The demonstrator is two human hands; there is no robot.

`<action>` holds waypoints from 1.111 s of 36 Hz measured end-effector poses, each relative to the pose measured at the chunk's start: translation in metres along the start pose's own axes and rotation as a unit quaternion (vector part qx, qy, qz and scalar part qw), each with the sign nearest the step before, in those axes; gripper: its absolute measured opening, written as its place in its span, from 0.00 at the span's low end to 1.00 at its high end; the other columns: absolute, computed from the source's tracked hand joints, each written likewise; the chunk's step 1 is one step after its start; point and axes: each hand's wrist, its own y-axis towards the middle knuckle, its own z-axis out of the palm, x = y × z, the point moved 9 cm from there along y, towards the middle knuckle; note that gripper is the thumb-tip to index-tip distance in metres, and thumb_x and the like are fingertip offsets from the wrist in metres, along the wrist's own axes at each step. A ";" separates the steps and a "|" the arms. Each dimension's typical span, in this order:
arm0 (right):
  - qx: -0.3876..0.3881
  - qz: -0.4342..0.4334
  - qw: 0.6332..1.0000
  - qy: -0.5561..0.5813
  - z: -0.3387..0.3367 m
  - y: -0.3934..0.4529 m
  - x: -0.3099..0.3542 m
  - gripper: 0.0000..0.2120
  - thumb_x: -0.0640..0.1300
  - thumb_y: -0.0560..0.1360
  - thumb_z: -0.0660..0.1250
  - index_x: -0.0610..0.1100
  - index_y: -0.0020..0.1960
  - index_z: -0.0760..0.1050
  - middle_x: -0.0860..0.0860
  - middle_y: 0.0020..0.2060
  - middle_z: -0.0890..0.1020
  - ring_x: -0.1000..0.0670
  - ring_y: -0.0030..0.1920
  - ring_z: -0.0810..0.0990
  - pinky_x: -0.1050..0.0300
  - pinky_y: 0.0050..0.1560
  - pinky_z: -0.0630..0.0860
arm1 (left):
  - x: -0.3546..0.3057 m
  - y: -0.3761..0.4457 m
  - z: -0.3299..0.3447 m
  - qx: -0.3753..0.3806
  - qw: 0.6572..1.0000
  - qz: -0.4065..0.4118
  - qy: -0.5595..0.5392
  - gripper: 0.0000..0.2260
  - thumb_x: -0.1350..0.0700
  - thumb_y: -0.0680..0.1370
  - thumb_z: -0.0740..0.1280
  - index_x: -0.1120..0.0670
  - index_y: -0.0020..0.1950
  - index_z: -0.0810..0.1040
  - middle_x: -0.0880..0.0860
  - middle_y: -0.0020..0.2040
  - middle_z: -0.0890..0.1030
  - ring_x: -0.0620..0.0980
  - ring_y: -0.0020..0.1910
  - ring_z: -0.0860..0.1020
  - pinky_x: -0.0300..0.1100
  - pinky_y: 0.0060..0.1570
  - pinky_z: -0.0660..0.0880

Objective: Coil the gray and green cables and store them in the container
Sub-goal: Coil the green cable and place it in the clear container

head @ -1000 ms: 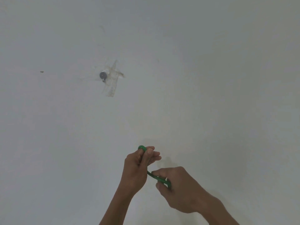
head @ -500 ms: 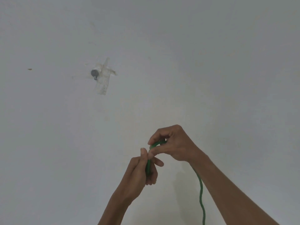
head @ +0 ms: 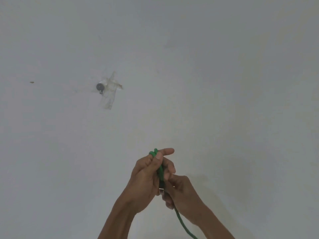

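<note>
- The left hand grips a small bundle of loops of the green cable: thumb pressed along the strands, index finger stretched straight past the top of the loops, the other fingers curled round them.
- The right hand sits just below and touching the left, fingers curled narrowly round the free run of the cable, pinching it near the bottom of the bundle.
- Half a second ago the right hand was above the left, laying cable over the top of the loop; now it has come down under it. I judge that one more turn has just been laid and the hand is drawing up slack for another.
- From the right hand the loose cable trails down and out of the bottom edge, so an unknown length is left to wind.
- A small metallic bit shows between the two hands; it may be a plug, but I cannot tell.
- Neither the gray cable nor the container is in view, so storage looks some way off.
- Behind the hands is a plain white wall with a small gray fitting beside a patch of old tape, well apart from the work.
</note>
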 end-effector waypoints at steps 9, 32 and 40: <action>-0.058 0.016 0.997 0.046 0.001 -0.006 -0.012 0.13 0.38 0.82 0.61 0.40 0.43 0.83 0.46 0.31 0.81 0.52 0.24 0.65 0.61 0.26 0.63 | -0.003 0.020 -0.014 -0.066 0.996 0.044 -0.048 0.16 0.55 0.78 0.60 0.63 0.61 0.78 0.58 0.45 0.84 0.51 0.40 0.80 0.44 0.55 0.77; -0.084 -0.198 0.867 -0.449 0.006 -0.018 0.069 0.06 0.53 0.73 0.67 0.56 0.50 0.76 0.59 0.39 0.85 0.55 0.33 0.78 0.56 0.39 0.78 | 0.006 0.000 -0.033 -0.004 0.973 0.017 0.230 0.13 0.52 0.82 0.63 0.58 0.51 0.83 0.52 0.52 0.83 0.53 0.49 0.82 0.53 0.49 0.77; 0.022 -0.231 0.832 -0.505 0.004 0.003 0.110 0.14 0.57 0.60 0.78 0.52 0.38 0.78 0.61 0.30 0.79 0.61 0.28 0.72 0.67 0.33 0.66 | 0.032 -0.018 -0.013 0.073 0.971 -0.090 0.209 0.31 0.38 0.83 0.47 0.56 0.40 0.81 0.57 0.38 0.82 0.52 0.39 0.79 0.49 0.51 0.75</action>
